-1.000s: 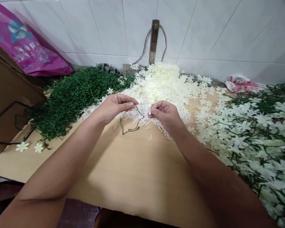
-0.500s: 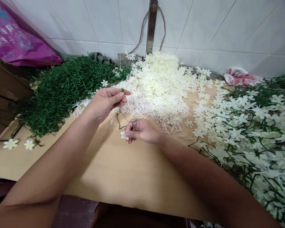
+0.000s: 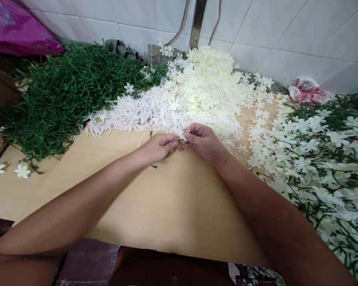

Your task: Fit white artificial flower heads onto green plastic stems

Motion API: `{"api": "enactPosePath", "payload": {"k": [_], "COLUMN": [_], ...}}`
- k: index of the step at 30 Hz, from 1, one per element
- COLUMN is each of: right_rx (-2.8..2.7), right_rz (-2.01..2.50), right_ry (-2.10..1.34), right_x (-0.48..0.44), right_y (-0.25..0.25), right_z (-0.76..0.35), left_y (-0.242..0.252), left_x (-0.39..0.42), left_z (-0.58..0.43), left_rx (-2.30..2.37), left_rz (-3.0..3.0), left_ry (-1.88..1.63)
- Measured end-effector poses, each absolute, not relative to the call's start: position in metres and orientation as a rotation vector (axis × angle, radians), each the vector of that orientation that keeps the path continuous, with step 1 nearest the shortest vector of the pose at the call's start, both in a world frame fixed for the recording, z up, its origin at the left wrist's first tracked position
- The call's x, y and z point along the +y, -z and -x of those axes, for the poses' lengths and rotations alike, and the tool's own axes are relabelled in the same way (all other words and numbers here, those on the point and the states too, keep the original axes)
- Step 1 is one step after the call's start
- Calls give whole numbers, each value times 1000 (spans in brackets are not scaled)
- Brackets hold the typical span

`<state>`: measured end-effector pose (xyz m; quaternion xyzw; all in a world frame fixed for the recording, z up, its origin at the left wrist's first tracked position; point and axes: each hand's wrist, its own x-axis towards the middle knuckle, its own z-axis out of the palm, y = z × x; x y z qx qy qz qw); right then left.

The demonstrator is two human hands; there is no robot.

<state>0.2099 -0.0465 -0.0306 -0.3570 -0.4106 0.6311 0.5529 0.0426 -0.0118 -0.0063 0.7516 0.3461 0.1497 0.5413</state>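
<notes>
Green stem (image 3: 154, 167), left hand (image 3: 162, 146) pinching; white flower (image 3: 182, 138), right hand (image 3: 205, 143) pinching; bag print (image 3: 1, 16) blurred.

Pale tiles with thin gray joints line the far wall (image 3: 325, 35), where a dark metal bar (image 3: 197, 24) stands upright between two lengths of cord (image 3: 181, 24). A tan tabletop (image 3: 155, 214) spans the room below, its near edge giving way to a dark, reddish-brown surface (image 3: 88, 262) at near left. A magenta plastic bag (image 3: 20, 31) sits at far left, against the tiles. Soft light leaves a broad shadow down the tabletop, while the wall dims toward the right.
</notes>
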Motion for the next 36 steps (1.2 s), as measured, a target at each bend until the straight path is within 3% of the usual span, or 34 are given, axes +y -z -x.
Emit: {"api": "enactPosePath", "payload": {"k": [36], "right_rx": [-1086], "right_rz": [946], "right_ry": [-1279], "right_x": [-51], "right_y": [24], "right_z": [-207], "left_y": [8], "left_x": [-2], "left_z": [-33], "left_rx": [765], "left_rz": [-1856], "left_ry": [-420]}}
